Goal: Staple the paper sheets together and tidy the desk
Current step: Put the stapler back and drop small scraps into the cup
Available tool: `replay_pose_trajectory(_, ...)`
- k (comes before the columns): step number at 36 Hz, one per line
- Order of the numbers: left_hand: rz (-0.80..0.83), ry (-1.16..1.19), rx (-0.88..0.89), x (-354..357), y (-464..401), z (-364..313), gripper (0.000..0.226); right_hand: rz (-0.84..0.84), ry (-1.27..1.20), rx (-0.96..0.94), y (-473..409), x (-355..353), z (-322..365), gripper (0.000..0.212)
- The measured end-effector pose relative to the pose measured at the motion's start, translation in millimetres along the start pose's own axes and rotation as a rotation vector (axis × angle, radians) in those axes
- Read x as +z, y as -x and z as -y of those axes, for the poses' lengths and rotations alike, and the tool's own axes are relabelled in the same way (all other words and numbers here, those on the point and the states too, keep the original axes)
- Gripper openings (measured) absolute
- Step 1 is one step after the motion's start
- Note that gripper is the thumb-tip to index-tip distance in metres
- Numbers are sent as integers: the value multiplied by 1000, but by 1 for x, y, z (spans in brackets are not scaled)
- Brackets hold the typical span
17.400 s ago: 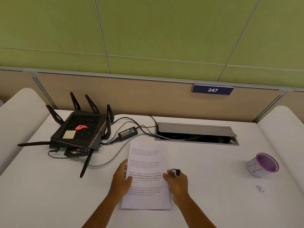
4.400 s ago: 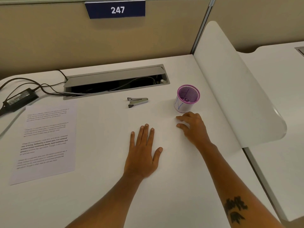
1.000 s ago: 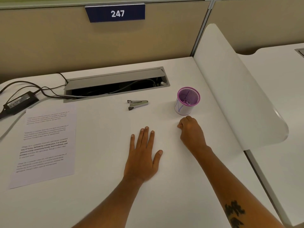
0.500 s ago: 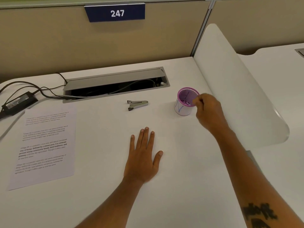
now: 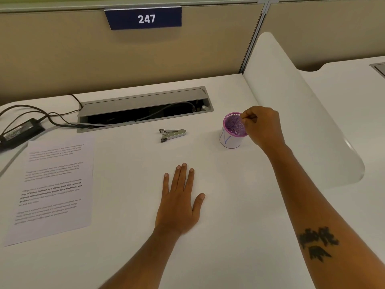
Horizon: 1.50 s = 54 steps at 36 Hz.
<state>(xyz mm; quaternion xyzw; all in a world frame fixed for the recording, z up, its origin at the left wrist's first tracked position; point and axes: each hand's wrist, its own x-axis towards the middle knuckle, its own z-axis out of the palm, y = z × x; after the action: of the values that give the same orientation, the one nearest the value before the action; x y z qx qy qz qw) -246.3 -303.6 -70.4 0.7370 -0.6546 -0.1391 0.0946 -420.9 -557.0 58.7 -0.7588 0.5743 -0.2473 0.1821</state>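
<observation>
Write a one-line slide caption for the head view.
Right hand pinches over the purple mesh cup while the left hand lies flat on the desk, stapler and paper aside.

Worktop [image 5: 229,236]: smooth matt white laminate. Stapler [image 5: 173,134]: shiny bare metal, dark plastic tips. Pen cup [image 5: 232,132]: purple perforated mesh inside, white paper wrap outside. Printed sheets [image 5: 54,184]: matt white paper. Cable hatch [image 5: 143,101]: brushed grey metal, satin. Power adapter [image 5: 19,132]: black plastic, slight sheen. Partition panel [image 5: 62,55]: matt beige. Number plate [image 5: 143,18]: semi-gloss navy plastic.
</observation>
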Motion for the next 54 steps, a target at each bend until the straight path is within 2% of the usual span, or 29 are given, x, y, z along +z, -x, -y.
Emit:
replay_pose_trajectory(8,1,-6,-1,0,0,0,77,-74,-208,133,46,-4,4,5)
replay_pose_trajectory(16,-5,-8,3,-1,0,-1,77,116,-73,219,107,49,-26,8)
replay_pose_trajectory(25,-9,-7,-6,1,0,-1,76,105,5,144,109,74,-33,2)
replay_pose_trajectory(37,-8,-5,-13,6,-1,1,78,152,229,23,108,86,-27,9)
replay_pose_trajectory(49,-6,-8,-15,6,-1,1,78,171,328,-67,123,86,-32,12)
replay_pose_trajectory(54,-6,2,-13,4,-1,0,78,229,206,-12,116,76,-36,22)
